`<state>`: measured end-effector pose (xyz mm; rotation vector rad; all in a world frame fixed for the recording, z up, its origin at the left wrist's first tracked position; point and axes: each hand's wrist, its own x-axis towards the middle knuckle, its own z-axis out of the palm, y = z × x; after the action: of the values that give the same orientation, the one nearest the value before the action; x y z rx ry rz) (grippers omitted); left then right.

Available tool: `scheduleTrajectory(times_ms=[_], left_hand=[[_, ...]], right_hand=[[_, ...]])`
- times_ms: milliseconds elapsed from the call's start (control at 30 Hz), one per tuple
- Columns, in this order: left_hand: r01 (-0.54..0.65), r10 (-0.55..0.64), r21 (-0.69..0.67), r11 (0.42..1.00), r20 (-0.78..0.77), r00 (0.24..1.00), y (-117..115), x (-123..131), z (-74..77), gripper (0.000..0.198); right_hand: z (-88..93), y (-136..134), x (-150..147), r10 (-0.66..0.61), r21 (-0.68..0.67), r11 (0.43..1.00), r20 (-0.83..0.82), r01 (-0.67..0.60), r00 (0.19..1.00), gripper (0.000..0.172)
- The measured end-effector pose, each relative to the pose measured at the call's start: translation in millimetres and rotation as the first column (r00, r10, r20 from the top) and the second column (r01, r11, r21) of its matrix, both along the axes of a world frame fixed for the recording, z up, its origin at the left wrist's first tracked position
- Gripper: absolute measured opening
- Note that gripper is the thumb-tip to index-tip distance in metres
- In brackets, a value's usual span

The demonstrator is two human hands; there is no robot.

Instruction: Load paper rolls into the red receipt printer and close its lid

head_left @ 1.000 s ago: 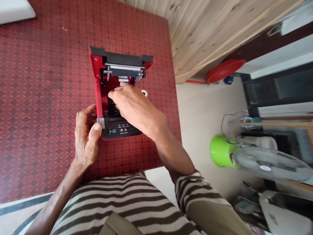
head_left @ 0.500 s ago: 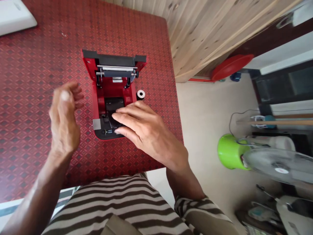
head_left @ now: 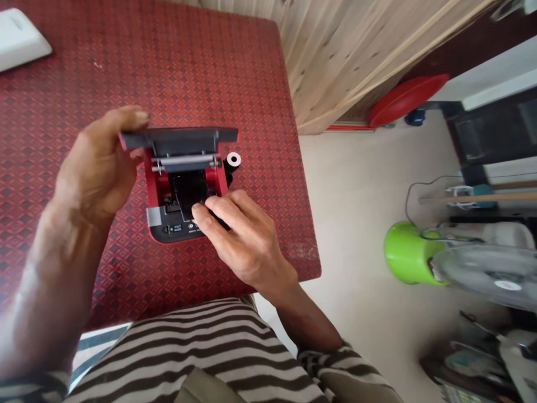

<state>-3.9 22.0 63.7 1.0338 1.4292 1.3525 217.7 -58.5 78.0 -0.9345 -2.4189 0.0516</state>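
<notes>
A red and black label printer (head_left: 153, 179) lies on the table with its lid (head_left: 184, 140) tilted partway over the compartment. My left hand (head_left: 98, 159) grips the lid's left corner, thumb on top and fingers beneath. From the compartment a glossy black label strip (head_left: 189, 190) runs toward me over the front panel. My right hand (head_left: 241, 238) is closed on the strip's near end, thumb and fingertips at its right edge. Small buttons and a display show on the front panel (head_left: 178, 229). Touching or close to the printer's right side stands a black roll with a white core end (head_left: 234, 160).
The table (head_left: 260, 95) has a red patterned cover and ends just right of my right hand. A white object (head_left: 20, 42) lies at the far left. A wooden panel (head_left: 331, 61) borders the back. A green bucket (head_left: 405, 252) and a fan (head_left: 486, 274) stand off to the right.
My left hand has moved from the air beside the printer onto the lid, which has swung down toward me. My right hand stays at the strip, with more of the strip now showing.
</notes>
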Motion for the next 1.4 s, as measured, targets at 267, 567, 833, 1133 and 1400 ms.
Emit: scheduleTrajectory(times_ms=[267,567,833,1133,1400], left_hand=[[0.136,-0.121,-0.134,0.982,0.118,0.986,-73.4,8.0,-3.8,0.055],[0.144,-0.143,-0.063,0.988,0.010,0.990,-87.6,8.9,-21.0,0.061],[0.121,-0.118,-0.048,0.991,0.064,0.991,-88.6,10.0,-24.6,0.061],[0.095,-0.090,-0.045,0.994,0.105,0.990,-88.6,15.6,-25.1,0.063],[0.073,-0.070,-0.043,0.996,0.068,0.995,-90.7,18.3,-23.5,0.063]], right_hand=[[-7.0,-14.5,3.4,-0.047,-0.052,0.998,-0.111,0.041,0.993,0.026],[-6.4,-19.5,7.7,-0.073,-0.075,0.995,-0.159,0.062,0.985,0.029],[-6.2,-5.6,3.3,-0.134,0.026,0.990,-0.077,0.136,0.988,0.013],[-5.4,-7.6,0.9,-0.130,0.058,0.989,-0.046,0.133,0.990,0.009],[-1.5,-8.3,-3.5,-0.143,-0.021,0.990,-0.048,0.142,0.988,0.010]])
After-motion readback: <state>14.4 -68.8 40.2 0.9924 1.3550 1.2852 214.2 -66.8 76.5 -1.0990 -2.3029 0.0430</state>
